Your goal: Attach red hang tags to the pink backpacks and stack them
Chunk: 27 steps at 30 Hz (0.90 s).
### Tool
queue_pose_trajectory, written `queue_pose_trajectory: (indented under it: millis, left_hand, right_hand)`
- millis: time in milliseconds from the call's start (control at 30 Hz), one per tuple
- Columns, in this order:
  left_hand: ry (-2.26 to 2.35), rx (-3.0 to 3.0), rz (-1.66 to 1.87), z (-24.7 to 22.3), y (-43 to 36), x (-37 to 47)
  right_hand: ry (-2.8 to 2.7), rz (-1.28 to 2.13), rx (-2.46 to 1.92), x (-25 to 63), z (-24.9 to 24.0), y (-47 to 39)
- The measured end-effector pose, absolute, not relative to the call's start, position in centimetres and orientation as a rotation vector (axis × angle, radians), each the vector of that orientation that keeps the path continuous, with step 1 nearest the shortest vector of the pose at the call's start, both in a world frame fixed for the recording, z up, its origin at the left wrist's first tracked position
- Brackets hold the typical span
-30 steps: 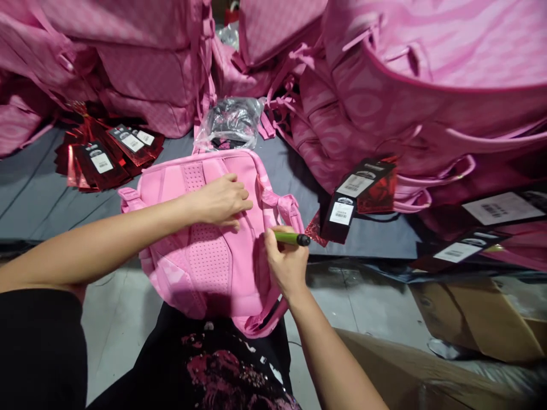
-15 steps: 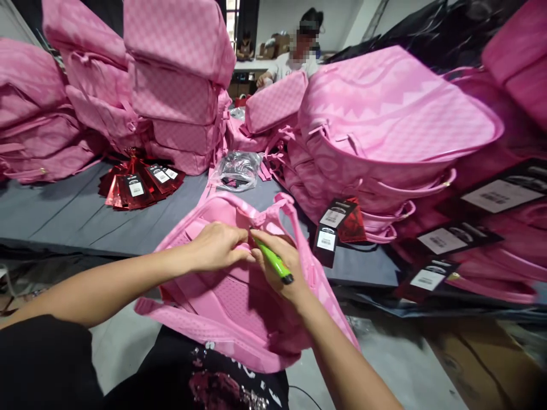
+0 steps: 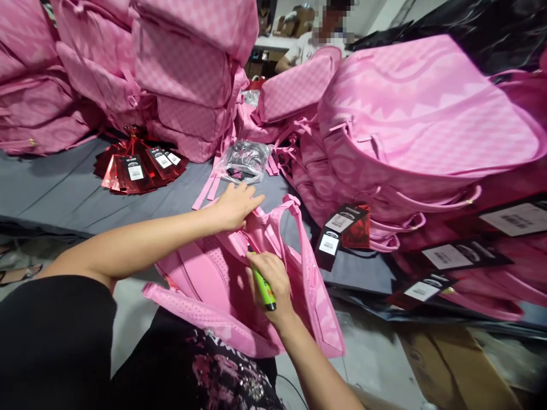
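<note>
An opened pink backpack rests on my lap against the table edge, its lining facing up. My left hand lies over the bag's top edge, fingers apart and pointing toward the right. Inside the opening, my right hand is wrapped round a green tool with a black end. The tool's tip points up and away from me, close to the inner seam below my left hand. Whether my left fingertips pinch any fabric is not visible.
Stacked pink bags stand at the left, more at the right. Red and black tags and a clear plastic packet lie on the grey table. A person is across the table.
My left hand has moved up from inside the bag onto its top edge, its fingers spreading. My right hand has lowered slightly with the green tool. The view has shifted.
</note>
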<state>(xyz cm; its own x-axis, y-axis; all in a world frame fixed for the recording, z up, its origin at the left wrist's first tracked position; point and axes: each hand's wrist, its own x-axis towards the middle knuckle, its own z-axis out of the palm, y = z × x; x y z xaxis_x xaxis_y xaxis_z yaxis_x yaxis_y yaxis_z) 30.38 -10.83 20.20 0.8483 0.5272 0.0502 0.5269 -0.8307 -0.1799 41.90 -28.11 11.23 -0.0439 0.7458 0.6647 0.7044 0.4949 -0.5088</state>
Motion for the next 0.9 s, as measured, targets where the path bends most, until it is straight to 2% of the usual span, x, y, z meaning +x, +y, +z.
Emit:
queue_pose_trajectory:
  millis: [200,700,800,900]
  left_hand:
    - [-0.579,-2.85,-0.023,19.7,-11.7,30.0]
    - [-0.658,-2.767,0.051,18.0,-11.1,31.7]
    - [-0.636,-2.772,0.08,17.7,-10.9,32.0]
    - [-0.677,-2.764,0.064,17.2,-10.7,32.5]
  right_hand:
    - [-1.682,0.052,-1.222,43.3,10.6,-26.9]
    - [-1.474,0.398,-1.477,45.7,10.1,-25.4]
    - [-1.48,0.35,-1.417,46.0,9.6,-25.3]
    - [-1.518,0.108,-1.43,46.6,9.5,-24.8]
